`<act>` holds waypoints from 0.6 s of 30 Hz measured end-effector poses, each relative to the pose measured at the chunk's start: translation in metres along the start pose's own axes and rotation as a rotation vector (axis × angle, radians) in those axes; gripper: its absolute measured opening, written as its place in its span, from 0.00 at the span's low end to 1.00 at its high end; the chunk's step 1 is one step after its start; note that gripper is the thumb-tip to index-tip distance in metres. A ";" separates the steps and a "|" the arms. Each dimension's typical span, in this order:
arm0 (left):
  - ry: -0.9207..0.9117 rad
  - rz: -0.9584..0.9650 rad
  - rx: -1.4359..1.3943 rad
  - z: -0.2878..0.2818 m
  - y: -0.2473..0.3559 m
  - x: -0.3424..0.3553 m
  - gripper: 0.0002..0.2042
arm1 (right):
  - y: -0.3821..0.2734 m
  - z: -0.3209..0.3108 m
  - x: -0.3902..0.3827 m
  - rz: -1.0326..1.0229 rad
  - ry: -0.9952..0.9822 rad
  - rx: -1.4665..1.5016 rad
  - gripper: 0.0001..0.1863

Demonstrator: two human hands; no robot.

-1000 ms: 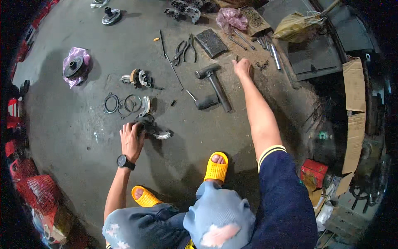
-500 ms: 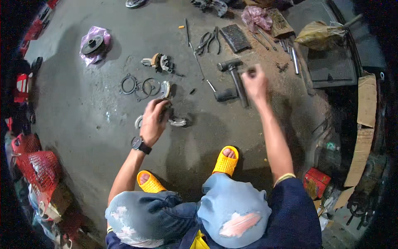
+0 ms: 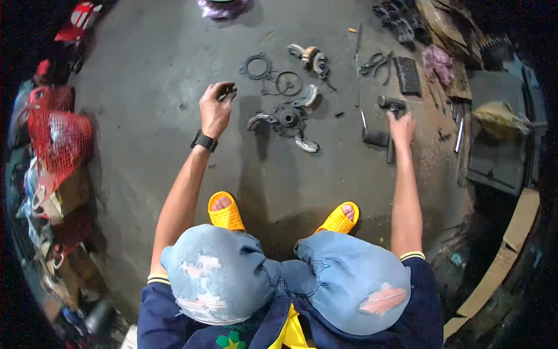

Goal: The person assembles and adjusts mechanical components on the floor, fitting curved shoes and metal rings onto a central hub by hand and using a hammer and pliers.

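My left hand [image 3: 216, 109], with a black watch [image 3: 204, 141] on its wrist, hovers left of the metal parts. Its fingers are curled around something small and dark that I cannot make out. My right hand [image 3: 402, 129] has its fingers closed at the upper handle of a black hammer [image 3: 390, 152] lying on the floor. Between the hands sits a dark round hub plate [image 3: 289, 118] with curved silver shoes around it. Beyond it lie two thin rings [image 3: 256, 67] and another assembly of curved shoes [image 3: 312, 59].
Beside the hammer is a black-gripped tool [image 3: 375, 138] with a thin metal shaft. Pliers [image 3: 378, 65], a dark rectangular block [image 3: 408, 75] and a long thin rod [image 3: 357, 70] lie farther off. A red mesh bag [image 3: 61, 136] stands left; cardboard [image 3: 520, 218] lines the right.
The view has swung left, shifting the floor items rightward. My left hand has come away from the hub plate, uncovering it. My right hand has moved onto the hammer handle.
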State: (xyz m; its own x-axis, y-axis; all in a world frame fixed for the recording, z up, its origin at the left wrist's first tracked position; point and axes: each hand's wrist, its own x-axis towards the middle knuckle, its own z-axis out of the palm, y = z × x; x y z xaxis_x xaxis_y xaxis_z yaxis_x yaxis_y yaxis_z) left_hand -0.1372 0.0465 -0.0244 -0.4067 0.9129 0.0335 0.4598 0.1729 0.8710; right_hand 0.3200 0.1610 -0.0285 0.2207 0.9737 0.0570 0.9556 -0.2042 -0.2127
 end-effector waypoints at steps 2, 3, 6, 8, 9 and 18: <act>0.007 0.022 0.004 -0.009 -0.002 -0.008 0.13 | 0.036 0.015 0.018 0.014 -0.146 0.085 0.28; 0.024 0.015 0.008 -0.009 0.002 -0.016 0.13 | 0.047 0.022 0.024 -0.041 -0.227 0.203 0.29; -0.071 0.179 0.029 0.012 0.015 -0.043 0.13 | 0.041 0.019 0.031 -0.069 -0.253 0.141 0.25; -0.159 0.271 0.135 0.021 0.001 -0.051 0.15 | 0.021 0.008 0.025 -0.051 -0.251 0.129 0.21; -0.217 0.342 0.228 0.026 -0.003 -0.053 0.16 | 0.008 -0.005 0.008 -0.056 -0.262 0.127 0.21; -0.303 0.420 0.106 0.042 -0.018 -0.045 0.15 | -0.140 -0.050 -0.142 -0.008 -0.792 0.922 0.12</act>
State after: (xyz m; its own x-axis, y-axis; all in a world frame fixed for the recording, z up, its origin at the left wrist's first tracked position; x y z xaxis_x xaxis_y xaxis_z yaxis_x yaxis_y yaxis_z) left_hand -0.0936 0.0175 -0.0623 0.0688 0.9747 0.2125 0.6177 -0.2089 0.7582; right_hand 0.1643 0.0466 0.0419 -0.2727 0.8330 -0.4814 0.3874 -0.3630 -0.8475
